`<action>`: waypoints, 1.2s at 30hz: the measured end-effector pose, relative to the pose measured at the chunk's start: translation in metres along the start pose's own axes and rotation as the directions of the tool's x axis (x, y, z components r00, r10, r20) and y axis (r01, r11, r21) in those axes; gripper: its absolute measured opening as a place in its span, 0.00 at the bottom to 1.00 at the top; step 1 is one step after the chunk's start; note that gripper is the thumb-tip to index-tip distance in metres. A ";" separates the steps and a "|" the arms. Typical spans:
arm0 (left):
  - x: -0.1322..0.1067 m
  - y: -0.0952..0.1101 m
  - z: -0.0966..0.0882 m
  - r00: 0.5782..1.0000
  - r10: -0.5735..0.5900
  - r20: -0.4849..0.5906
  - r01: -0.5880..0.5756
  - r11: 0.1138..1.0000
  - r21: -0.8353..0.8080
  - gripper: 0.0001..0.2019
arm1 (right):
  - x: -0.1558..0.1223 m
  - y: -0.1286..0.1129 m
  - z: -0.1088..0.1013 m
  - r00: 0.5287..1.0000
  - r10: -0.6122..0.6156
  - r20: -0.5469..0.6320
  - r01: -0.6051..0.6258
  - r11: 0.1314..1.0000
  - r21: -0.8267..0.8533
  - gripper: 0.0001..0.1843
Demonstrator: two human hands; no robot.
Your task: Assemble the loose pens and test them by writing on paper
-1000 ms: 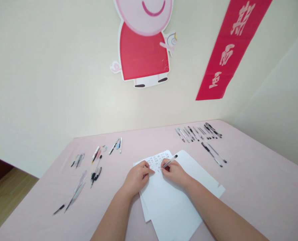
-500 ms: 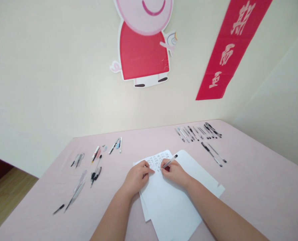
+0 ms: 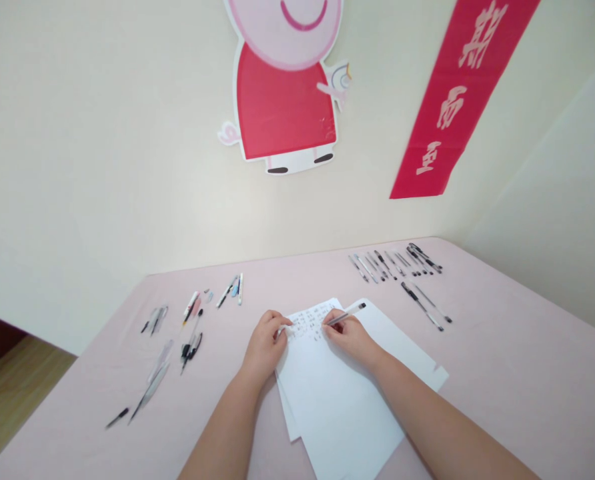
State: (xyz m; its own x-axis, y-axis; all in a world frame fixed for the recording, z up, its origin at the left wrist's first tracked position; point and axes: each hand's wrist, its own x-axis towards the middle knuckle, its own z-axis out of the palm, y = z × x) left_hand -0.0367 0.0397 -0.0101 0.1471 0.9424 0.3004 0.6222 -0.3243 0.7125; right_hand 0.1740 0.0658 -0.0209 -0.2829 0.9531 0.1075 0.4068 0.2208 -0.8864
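My right hand (image 3: 350,337) is closed around a pen (image 3: 347,313) with a clear barrel and a dark end. The pen slants up to the right, its writing end low over rows of small dark marks on a white sheet of paper (image 3: 337,400). At the sheet's upper left edge, my left hand (image 3: 265,343) pinches the paper between thumb and fingers, and the edge bends up a little there. More white sheets (image 3: 402,340) lie underneath, sticking out to the right and lower left.
Several pens (image 3: 395,265) lie in a row at the back right, with two more pens (image 3: 427,307) in front of them. On the left are scattered pens (image 3: 191,350), caps and other pen parts (image 3: 150,390). The pink tabletop (image 3: 517,387) meets a wall behind.
My left hand has shifted slightly up and left, and its thumb and fingers now pinch the paper's edge. The pen in my right hand has tipped lower toward the right.
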 end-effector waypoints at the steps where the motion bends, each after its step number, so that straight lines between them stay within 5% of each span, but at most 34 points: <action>1: 0.000 -0.002 0.000 0.999 -0.016 -0.040 0.016 1.000 0.012 0.13 | 0.000 0.000 0.000 1.000 0.002 0.003 -0.002 1.000 0.008 0.03; 8: 0.002 -0.010 0.000 0.987 -0.072 -0.147 0.090 0.989 0.116 0.09 | 0.000 0.000 -0.002 1.000 0.012 0.026 -0.012 1.000 0.018 0.05; 20: -0.002 0.000 0.004 0.995 -0.102 -0.015 0.102 0.962 0.252 0.10 | 0.002 -0.001 -0.003 0.999 -0.003 0.048 0.000 0.999 0.053 0.08; 30: -0.001 -0.004 0.004 0.997 -0.080 0.012 0.076 0.979 0.190 0.12 | 0.004 0.005 -0.001 0.999 0.025 0.025 -0.029 0.985 0.171 0.03; 36: 0.002 -0.001 0.001 0.999 -0.015 -0.029 0.015 1.000 -0.011 0.11 | 0.006 0.003 -0.003 0.999 0.018 -0.050 -0.010 0.986 0.164 0.04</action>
State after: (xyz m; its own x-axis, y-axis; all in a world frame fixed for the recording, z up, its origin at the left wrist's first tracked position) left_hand -0.0362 0.0420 -0.0110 0.1153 0.9444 0.3079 0.6160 -0.3111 0.7237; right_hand 0.1762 0.0730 -0.0219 -0.2317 0.9662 0.1135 0.2616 0.1742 -0.9493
